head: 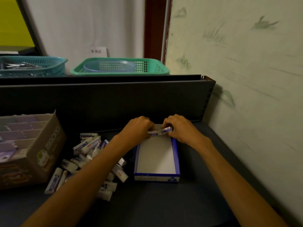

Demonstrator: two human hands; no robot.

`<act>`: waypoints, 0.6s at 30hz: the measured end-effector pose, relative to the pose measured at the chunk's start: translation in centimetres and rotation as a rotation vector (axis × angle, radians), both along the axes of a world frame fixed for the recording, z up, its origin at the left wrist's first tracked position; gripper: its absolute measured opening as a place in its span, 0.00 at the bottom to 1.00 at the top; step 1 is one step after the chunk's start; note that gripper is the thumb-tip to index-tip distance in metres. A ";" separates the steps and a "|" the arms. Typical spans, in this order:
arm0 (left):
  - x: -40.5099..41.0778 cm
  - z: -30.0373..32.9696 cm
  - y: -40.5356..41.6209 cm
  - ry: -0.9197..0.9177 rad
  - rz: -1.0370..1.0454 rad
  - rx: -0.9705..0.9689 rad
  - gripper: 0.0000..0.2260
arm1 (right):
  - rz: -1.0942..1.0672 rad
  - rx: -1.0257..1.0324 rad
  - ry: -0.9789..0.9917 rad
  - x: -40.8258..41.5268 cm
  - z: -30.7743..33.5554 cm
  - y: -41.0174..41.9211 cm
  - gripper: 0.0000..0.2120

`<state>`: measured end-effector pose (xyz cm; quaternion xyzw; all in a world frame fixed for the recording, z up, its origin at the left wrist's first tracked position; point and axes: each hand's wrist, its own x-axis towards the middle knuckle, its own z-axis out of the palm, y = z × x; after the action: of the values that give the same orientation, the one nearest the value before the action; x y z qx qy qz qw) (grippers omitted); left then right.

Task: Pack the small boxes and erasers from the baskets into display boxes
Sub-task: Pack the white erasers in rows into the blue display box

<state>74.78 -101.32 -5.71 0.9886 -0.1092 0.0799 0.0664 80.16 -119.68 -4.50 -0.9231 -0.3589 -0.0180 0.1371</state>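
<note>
Erasers [161,131] pinched between hands, seemingly over display box [156,173].

white paper sign [98,52] on the wall reading 补货区, other print illegible

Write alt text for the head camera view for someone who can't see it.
Two bare hands, the left hand and right hand, each place an eraser at the far end of an otherwise empty blue-and-white display box. Loose erasers lie piled left of it.

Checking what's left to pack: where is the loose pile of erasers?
The eraser pile lies on the dark shelf, left of the blue-and-white display box, right of the cardboard box, partly under the left forearm.
</note>
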 end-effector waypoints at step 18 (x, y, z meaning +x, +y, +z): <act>-0.6 1.0 1.0 0.160 0.097 -0.118 0.10 | 0.053 -0.158 -0.103 -0.3 0.1 0.9 0.13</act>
<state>74.13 -100.32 -4.72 0.9903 -0.0506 0.0102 0.1289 79.90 -118.74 -4.35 -0.9191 -0.3901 -0.0332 0.0455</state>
